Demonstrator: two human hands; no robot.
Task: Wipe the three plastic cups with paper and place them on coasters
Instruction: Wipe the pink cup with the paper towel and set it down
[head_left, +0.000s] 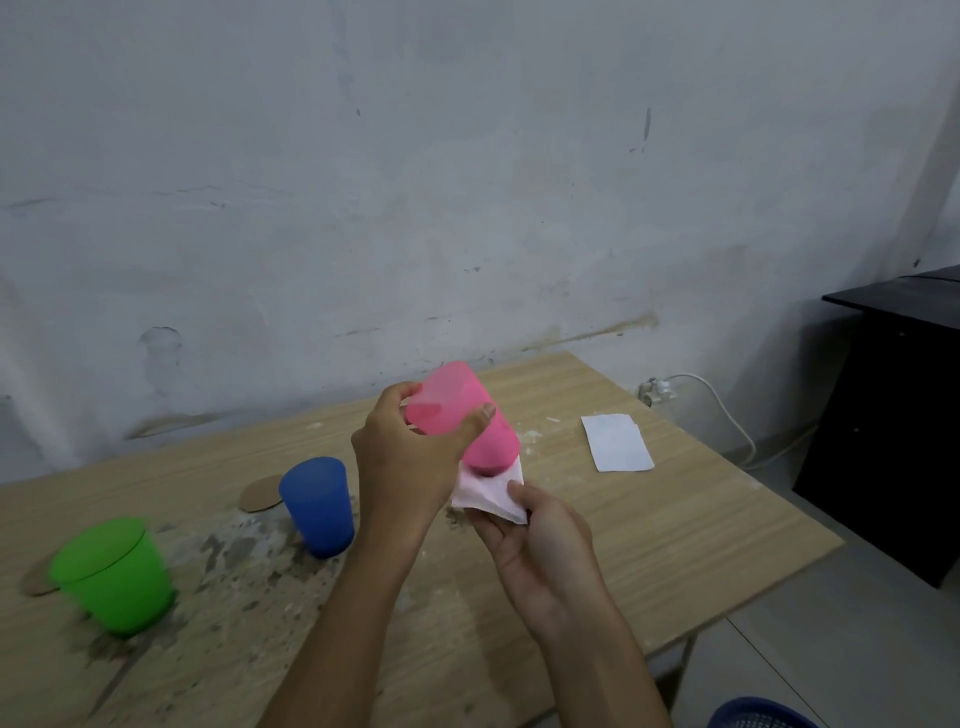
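Observation:
My left hand (402, 457) grips a pink plastic cup (467, 421) near its rim, tilted in the air above the table. My right hand (540, 540) pinches a folded white paper (488, 493) pressed against the cup's base. A blue cup (318, 504) stands upright left of my hands, with a round cardboard coaster (258, 493) just behind it. A green cup (114, 574) stands at the far left, next to or partly on another coaster (36, 582); which, I cannot tell.
The wooden table (675, 545) has worn, stained patches around the cups. A spare white paper (617, 441) lies at the back right. A black cabinet (893, 415) stands to the right, a blue basket (758, 716) on the floor below.

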